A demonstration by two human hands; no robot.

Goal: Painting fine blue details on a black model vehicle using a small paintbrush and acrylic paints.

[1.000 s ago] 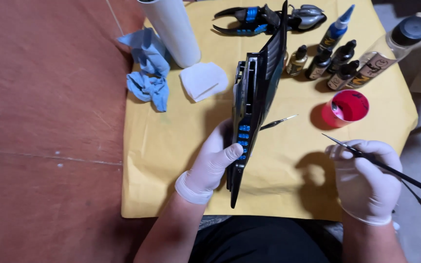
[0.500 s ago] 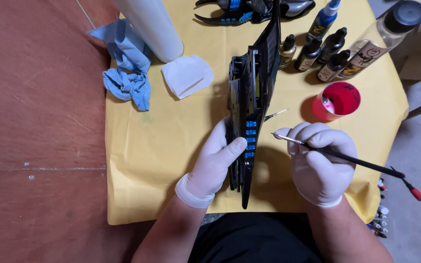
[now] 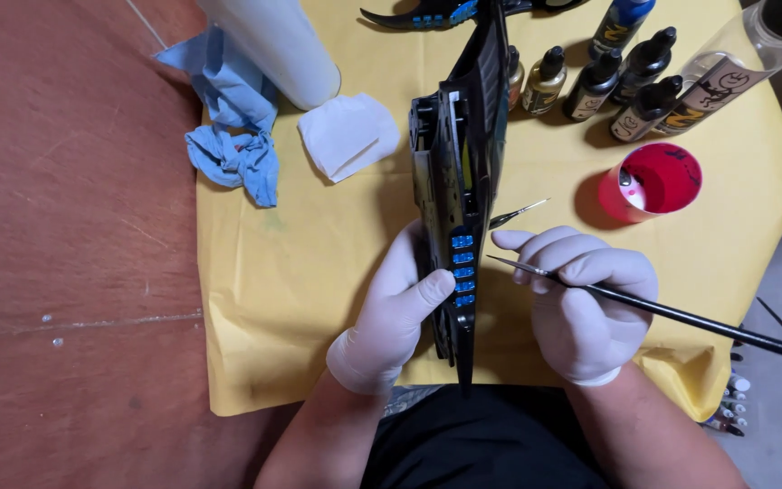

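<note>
A long black model part (image 3: 457,172) with small blue squares stands on edge over a yellow cloth (image 3: 300,299). My left hand (image 3: 391,317), in a white glove, grips its lower end, thumb beside the blue squares. My right hand (image 3: 581,303), gloved too, holds a thin black paintbrush (image 3: 672,312) whose tip sits just right of the blue squares. A second fine brush (image 3: 518,214) lies on the cloth behind my right fingers.
A red cup (image 3: 653,181) of liquid and several dark dropper bottles (image 3: 599,81) stand at the back right. A white cylinder (image 3: 273,45), a blue rag (image 3: 228,136) and a white paper wad (image 3: 348,134) lie at the back left. Brown table (image 3: 65,254) on the left.
My right hand has moved left with the brush, bringing its tip close to the blue squares. The view has shifted closer; my left hand keeps its grip.
</note>
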